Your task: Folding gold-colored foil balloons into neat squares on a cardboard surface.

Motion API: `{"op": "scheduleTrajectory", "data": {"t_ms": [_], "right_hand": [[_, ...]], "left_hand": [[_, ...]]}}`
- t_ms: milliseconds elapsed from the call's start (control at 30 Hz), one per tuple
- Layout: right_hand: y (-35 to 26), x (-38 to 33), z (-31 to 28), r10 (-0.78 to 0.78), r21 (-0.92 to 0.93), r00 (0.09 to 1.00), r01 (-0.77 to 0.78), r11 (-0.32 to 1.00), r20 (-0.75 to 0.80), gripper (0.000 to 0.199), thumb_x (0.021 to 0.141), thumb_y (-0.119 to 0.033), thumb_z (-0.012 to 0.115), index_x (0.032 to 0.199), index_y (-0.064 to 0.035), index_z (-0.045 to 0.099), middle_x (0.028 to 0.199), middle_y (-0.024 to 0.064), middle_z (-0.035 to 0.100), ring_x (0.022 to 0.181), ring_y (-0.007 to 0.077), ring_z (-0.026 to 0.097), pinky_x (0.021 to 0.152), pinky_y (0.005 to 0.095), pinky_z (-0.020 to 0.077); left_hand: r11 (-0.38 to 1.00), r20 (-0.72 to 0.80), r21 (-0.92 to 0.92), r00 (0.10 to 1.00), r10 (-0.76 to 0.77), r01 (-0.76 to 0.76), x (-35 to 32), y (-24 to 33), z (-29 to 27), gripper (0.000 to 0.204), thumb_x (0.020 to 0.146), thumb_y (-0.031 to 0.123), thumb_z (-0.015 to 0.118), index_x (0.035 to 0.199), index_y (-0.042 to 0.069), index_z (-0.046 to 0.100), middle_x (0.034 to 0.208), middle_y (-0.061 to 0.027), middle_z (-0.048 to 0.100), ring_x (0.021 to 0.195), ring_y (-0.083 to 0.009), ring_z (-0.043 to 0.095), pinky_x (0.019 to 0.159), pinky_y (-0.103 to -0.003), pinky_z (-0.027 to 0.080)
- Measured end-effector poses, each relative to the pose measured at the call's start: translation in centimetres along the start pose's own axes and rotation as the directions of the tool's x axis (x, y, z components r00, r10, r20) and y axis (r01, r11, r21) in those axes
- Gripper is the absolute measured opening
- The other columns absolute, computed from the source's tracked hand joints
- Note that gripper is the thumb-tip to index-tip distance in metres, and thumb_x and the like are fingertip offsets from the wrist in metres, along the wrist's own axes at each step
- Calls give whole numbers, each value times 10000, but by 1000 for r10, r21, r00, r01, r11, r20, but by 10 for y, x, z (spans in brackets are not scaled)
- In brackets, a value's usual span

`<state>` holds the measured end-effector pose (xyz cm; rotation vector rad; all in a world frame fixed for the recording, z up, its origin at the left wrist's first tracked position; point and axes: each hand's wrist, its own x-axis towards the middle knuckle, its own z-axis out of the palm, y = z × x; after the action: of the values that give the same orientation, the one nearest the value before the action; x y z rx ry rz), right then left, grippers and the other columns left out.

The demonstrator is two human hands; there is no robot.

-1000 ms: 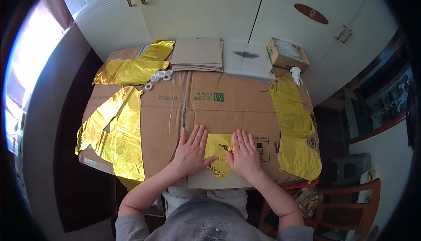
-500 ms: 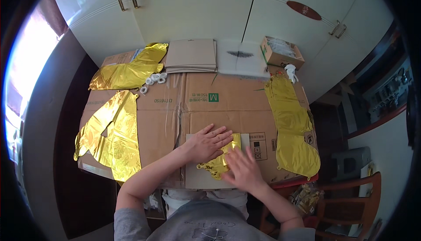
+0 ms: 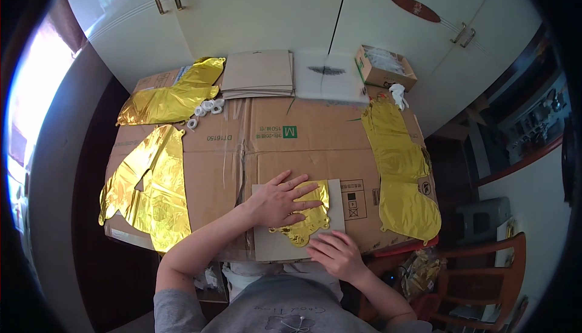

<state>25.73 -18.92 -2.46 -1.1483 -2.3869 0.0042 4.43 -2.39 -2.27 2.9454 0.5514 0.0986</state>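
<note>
My left hand lies flat with spread fingers on a folded piece of gold foil, likely a foil balloon. The foil rests on a grey-beige cardboard sheet near the table's front edge; its scalloped lower end points toward me. My right hand is at the sheet's lower right corner, just below the foil. Its fingers are stretched out and slightly bent, with nothing seen in them.
Flat gold foil balloons lie at the left, far left and right on flattened brown cardboard. Small white rolls, stacked cardboard sheets and an open box of clear packets stand along the back. A wooden chair is at right.
My right hand has drawn off the foil toward me, onto the sheet's near corner. My left hand has spread its fingers and shifted slightly left. The whole view has moved a little.
</note>
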Motion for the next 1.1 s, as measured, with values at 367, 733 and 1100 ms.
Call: {"op": "scheduleTrajectory", "data": {"t_ms": [367,733,1100], "right_hand": [[4,7,-8,63,139,996,-70,988,57,263,807,-271,715,1022,-119,718,1118,-10,675,1103,190,605,977,386,451],[115,87,15,63,156,993,-47,987,-101,201,809,-141,695,1006,-104,720,947,46,699,948,218,649,826,358,479],[117,83,22,-79,-53,994,75,996,-79,200,806,-143,666,998,-121,712,938,-2,733,1004,183,657,828,359,450]], "left_hand": [[999,61,-30,997,46,-45,-4,2,2,468,981,520,397,1430,395,446,1578,7,297,1466,-262,247,1180,-589,122],[999,20,-14,998,52,-52,-4,2,1,442,977,498,414,1393,380,505,1573,-2,315,1465,-234,258,1175,-590,126],[999,21,-12,999,38,-38,-6,4,2,437,979,501,411,1394,396,494,1567,25,324,1466,-222,257,1171,-598,137]]}}
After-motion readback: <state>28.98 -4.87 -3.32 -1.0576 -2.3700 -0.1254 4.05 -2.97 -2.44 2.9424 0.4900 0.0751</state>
